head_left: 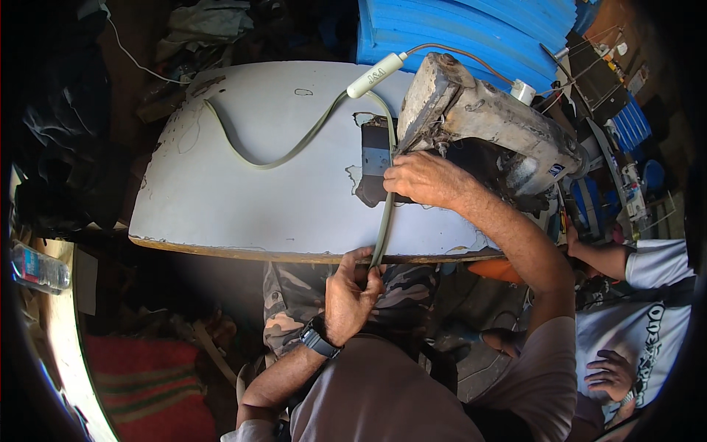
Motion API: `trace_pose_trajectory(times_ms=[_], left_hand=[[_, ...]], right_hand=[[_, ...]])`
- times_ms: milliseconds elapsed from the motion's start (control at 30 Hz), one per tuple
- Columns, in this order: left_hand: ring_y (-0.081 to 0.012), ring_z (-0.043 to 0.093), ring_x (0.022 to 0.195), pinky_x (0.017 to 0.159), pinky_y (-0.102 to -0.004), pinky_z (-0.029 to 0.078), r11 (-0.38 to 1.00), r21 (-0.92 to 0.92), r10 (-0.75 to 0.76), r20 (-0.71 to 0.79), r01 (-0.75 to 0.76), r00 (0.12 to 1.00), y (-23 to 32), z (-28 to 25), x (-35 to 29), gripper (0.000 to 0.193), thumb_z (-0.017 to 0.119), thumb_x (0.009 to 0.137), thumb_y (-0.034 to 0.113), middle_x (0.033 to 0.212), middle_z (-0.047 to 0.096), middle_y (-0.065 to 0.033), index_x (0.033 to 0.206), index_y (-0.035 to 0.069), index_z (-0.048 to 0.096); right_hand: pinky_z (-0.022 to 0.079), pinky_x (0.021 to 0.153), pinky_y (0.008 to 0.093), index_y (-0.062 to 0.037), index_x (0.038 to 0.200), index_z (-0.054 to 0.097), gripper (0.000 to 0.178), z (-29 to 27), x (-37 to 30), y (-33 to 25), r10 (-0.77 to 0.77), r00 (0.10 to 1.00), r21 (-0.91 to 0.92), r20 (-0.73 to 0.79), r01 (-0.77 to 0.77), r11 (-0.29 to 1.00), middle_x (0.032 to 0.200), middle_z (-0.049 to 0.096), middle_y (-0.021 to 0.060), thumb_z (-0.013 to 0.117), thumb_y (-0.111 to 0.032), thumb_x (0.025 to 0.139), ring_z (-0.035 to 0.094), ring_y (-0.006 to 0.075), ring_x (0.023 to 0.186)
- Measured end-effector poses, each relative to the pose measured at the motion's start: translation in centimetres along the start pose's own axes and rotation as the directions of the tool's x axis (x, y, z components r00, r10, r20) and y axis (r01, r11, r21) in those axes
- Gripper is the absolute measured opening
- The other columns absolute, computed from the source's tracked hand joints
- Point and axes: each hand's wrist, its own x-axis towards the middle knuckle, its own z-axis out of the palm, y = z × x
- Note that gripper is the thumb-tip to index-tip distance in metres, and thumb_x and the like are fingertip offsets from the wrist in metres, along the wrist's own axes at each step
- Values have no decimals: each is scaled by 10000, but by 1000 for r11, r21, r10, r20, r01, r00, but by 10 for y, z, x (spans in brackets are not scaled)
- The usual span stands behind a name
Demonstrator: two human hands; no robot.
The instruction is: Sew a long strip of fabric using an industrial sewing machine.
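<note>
Smooth desk (pixel 243 206) with chipped wooden edge (pixel 221 253), scuffed metal sewing machine (pixel 501 116) at two o'clock, matt strip (pixel 385 221), smooth plastic tube (pixel 375 75) at twelve o'clock

Just behind the person's left hand (pixel 352 295), a dark watch (pixel 319 339) circles the wrist. Farther back from the right hand (pixel 423 179), a loose, pale greyish sleeve (pixel 541 368) joins a dull grey-mauve shirt (pixel 368 398). Camouflage trousers (pixel 283 313), tan and dark-patched, flank the left hand.
</note>
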Motion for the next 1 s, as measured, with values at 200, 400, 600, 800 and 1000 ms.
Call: trace_pose_trajectory(times_ms=[200,400,600,800,1000], left_hand=[[-97,718,770,698,-276,594,998,-60,17,-14,-18,1000,-2,3,-1,326,623,1043,30,983,800,-115,1356,-31,559],[-52,646,735,669,-243,558,981,-157,107,-54,-115,993,-10,5,-4,154,595,1055,2,850,724,-48,1202,-47,589],[-48,622,709,656,-233,543,989,-80,120,-54,-124,991,-9,4,-2,93,601,1056,0,810,694,-28,1135,-49,609],[-51,638,709,655,-248,551,989,-106,101,-58,-107,993,-15,4,-1,127,612,1048,1,800,715,-43,1165,-45,596],[-58,639,675,629,-267,545,997,-36,70,-66,-72,995,-10,2,-1,282,614,1052,39,755,727,-73,1319,-28,552]], right_hand=[[654,874,355,-77,948,681,66,12,-2,-3,-69,998,-177,-11,66,982,980,722,66,711,-45,899,718,222,1051],[637,895,372,-65,938,683,54,4,1,-3,-102,995,-90,20,103,991,1032,706,53,693,-25,902,707,223,1039],[605,851,379,-79,938,656,176,1,-8,-14,-152,988,-6,-30,152,988,992,619,36,741,-28,792,671,217,975],[631,848,366,-58,904,692,17,-14,-6,-28,-172,985,71,-4,172,983,968,658,47,694,-43,897,690,208,961],[615,834,337,-77,912,683,38,-6,-11,-39,-258,963,8,-82,260,966,963,649,15,709,-103,902,659,175,980]])
